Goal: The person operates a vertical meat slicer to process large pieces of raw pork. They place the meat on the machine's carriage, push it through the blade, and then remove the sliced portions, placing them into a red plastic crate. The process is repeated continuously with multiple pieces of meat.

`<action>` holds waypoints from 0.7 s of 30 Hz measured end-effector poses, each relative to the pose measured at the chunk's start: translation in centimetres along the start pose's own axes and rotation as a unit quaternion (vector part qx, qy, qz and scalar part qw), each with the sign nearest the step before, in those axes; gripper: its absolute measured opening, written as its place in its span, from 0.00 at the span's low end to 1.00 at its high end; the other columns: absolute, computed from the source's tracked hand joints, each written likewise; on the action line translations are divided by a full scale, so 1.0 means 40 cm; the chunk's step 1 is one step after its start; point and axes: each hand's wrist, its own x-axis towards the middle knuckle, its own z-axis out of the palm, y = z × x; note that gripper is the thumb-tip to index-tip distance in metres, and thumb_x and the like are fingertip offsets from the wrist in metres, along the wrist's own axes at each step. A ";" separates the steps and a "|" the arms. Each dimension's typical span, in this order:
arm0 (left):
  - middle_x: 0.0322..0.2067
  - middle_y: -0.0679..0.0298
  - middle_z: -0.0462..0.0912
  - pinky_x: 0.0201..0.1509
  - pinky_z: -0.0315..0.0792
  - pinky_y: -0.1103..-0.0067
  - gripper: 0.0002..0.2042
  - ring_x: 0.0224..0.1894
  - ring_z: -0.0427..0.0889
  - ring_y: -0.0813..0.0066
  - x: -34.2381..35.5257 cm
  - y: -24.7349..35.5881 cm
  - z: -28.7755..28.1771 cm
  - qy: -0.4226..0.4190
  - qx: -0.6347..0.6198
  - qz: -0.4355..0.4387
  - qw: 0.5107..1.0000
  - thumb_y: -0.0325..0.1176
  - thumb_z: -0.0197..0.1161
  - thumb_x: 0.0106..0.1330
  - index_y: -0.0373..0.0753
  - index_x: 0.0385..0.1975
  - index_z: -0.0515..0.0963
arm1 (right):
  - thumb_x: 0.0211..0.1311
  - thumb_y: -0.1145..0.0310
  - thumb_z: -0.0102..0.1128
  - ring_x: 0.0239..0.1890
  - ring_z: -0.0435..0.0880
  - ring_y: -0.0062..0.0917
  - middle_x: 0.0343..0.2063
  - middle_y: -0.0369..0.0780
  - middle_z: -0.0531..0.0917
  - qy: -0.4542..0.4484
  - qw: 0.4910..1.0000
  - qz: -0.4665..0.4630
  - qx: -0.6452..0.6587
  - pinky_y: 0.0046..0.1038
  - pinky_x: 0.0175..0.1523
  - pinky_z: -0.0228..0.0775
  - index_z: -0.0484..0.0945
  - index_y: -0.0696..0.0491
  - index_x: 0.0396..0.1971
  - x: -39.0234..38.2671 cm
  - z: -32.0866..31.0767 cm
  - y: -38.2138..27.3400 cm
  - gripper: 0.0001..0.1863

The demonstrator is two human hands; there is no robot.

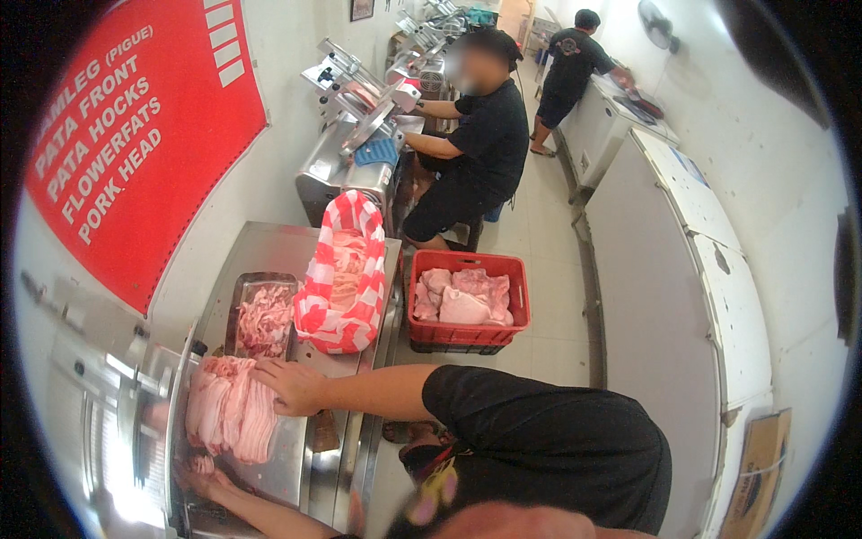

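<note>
My right hand [291, 388] rests on the right side of a thick stack of sliced pork [225, 406], fingers apart. My left hand [205, 478] is low at the stack's near end, beside a slicing machine [121, 422], its fingers curled at a small pink piece I cannot make out. Just beyond the stack sit a metal tray of meat trimmings [264, 316] and a red-and-white striped bag [357, 314] of sliced meat, both on the steel table [235, 251].
Right of the table, a red crate [469, 331] holds pork chunks. Beyond, a seated co-worker [485, 148] works at slicers [364, 112]; another person [570, 76] stands farther back by a white chest freezer [606, 135]. A long white cabinet [651, 278] lines the right wall.
</note>
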 end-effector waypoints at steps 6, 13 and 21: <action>0.22 0.63 0.73 0.38 0.76 0.65 0.15 0.22 0.70 0.76 -0.119 0.050 0.130 -0.008 -0.063 0.086 0.994 0.45 0.52 0.76 0.36 0.42 0.71 | 0.58 0.62 0.63 0.71 0.67 0.50 0.69 0.57 0.65 0.010 1.000 0.001 -0.007 0.44 0.75 0.59 0.58 0.62 0.71 0.004 0.074 0.025 0.43; 0.33 0.64 0.78 0.28 0.68 0.77 0.15 0.25 0.69 0.77 -0.156 0.026 0.099 -0.005 -0.266 0.037 0.963 0.40 0.54 0.77 0.36 0.52 0.75 | 0.56 0.64 0.67 0.71 0.66 0.50 0.69 0.56 0.67 -0.013 1.000 0.012 -0.003 0.43 0.76 0.57 0.59 0.59 0.73 0.006 0.019 0.002 0.44; 0.33 0.61 0.81 0.35 0.73 0.73 0.13 0.31 0.75 0.71 -0.175 -0.004 0.123 0.058 -0.253 0.021 0.966 0.37 0.61 0.71 0.35 0.47 0.77 | 0.54 0.70 0.63 0.69 0.66 0.54 0.66 0.57 0.68 -0.009 1.000 -0.003 0.014 0.45 0.73 0.61 0.60 0.61 0.70 0.038 0.021 0.001 0.42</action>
